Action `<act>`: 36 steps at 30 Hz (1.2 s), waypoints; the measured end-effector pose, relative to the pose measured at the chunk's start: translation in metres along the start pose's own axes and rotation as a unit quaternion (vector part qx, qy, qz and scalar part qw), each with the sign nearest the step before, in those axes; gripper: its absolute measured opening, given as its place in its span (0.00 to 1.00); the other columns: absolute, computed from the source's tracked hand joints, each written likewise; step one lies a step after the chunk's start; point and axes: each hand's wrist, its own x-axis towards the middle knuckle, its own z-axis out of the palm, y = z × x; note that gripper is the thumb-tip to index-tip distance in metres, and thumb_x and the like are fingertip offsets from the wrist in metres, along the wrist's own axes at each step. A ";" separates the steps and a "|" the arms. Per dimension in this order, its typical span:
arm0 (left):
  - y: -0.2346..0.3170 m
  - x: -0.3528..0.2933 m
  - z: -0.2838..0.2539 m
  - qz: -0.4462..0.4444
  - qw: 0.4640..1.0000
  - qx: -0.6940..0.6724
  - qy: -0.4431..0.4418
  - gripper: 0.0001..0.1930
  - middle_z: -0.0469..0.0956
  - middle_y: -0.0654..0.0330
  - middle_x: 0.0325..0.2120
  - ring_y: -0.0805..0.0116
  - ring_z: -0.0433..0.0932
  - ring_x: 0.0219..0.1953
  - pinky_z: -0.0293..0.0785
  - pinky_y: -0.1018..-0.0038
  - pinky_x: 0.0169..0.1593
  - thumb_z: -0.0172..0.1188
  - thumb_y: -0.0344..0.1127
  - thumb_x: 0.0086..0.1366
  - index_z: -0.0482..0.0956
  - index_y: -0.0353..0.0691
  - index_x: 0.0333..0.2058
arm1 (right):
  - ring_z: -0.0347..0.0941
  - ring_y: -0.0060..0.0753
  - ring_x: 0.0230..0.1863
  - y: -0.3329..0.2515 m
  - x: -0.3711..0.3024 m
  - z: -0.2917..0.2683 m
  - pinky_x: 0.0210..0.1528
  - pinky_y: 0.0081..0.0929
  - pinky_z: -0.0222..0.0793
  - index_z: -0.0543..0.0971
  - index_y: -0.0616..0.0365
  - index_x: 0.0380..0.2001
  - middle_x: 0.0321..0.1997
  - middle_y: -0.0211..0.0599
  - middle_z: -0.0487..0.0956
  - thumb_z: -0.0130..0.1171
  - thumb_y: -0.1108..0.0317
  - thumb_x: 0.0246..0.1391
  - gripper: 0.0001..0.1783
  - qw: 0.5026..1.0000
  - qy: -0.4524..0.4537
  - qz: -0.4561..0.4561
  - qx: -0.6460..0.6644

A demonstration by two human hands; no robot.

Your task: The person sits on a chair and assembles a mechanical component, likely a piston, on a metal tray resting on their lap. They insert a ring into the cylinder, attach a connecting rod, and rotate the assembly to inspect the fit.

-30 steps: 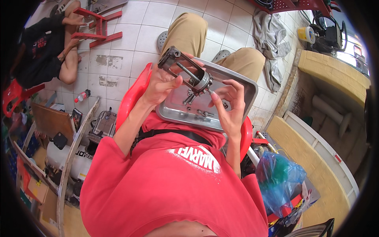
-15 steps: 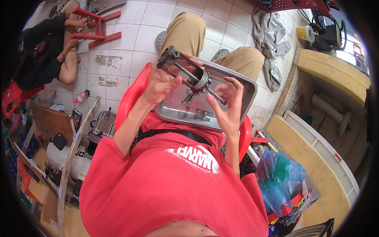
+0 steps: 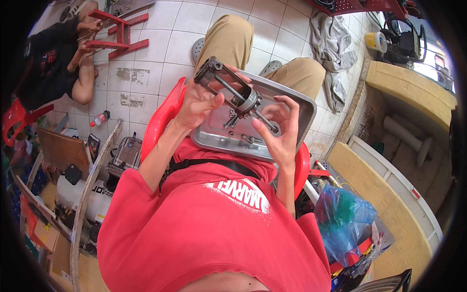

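Head view: your left hand (image 3: 202, 100) grips the metal assembly (image 3: 233, 95) by its frame end, held above the tray (image 3: 296, 104) on your lap; your right hand (image 3: 279, 126) pinches its rod end — keep it over the tray so loose bolts (image 3: 243, 141) stay caught

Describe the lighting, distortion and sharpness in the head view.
Head view: even daylight, soft shadows; bright glare at the window on the upper right; heavy fisheye bending of floor tiles toward a black rim; metal assembly, left hand and right hand sharp over the steel tray.
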 end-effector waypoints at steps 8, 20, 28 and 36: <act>0.000 -0.001 0.001 -0.006 1.000 0.000 -0.001 0.38 0.76 0.43 0.56 0.46 0.77 0.59 0.80 0.53 0.57 0.69 0.51 0.64 0.63 0.37 0.64 | 0.80 0.25 0.29 -0.005 -0.004 0.002 0.36 0.20 0.75 0.64 0.63 0.58 0.27 0.34 0.82 0.62 0.74 0.64 0.24 0.998 0.001 0.053 0.038; 0.000 -0.001 0.000 -0.001 1.000 -0.008 -0.003 0.38 0.76 0.43 0.56 0.46 0.77 0.59 0.80 0.54 0.57 0.68 0.51 0.65 0.63 0.36 0.64 | 0.80 0.24 0.32 -0.006 -0.003 -0.002 0.38 0.21 0.75 0.61 0.63 0.61 0.25 0.34 0.80 0.61 0.76 0.63 0.27 0.991 -0.013 0.102 0.089; 0.001 -0.001 0.002 -0.003 1.000 0.003 -0.010 0.38 0.76 0.44 0.56 0.46 0.78 0.59 0.81 0.53 0.57 0.67 0.52 0.65 0.63 0.36 0.64 | 0.79 0.23 0.33 -0.009 -0.003 -0.005 0.43 0.22 0.73 0.61 0.64 0.61 0.26 0.33 0.80 0.66 0.76 0.59 0.31 0.994 -0.019 0.080 0.074; 0.001 0.000 0.001 -0.001 1.000 0.011 -0.015 0.39 0.76 0.44 0.55 0.46 0.78 0.58 0.82 0.54 0.55 0.67 0.56 0.64 0.63 0.37 0.64 | 0.79 0.24 0.34 -0.003 -0.007 -0.002 0.44 0.22 0.73 0.61 0.65 0.61 0.27 0.34 0.81 0.67 0.76 0.58 0.33 0.991 -0.009 0.089 0.098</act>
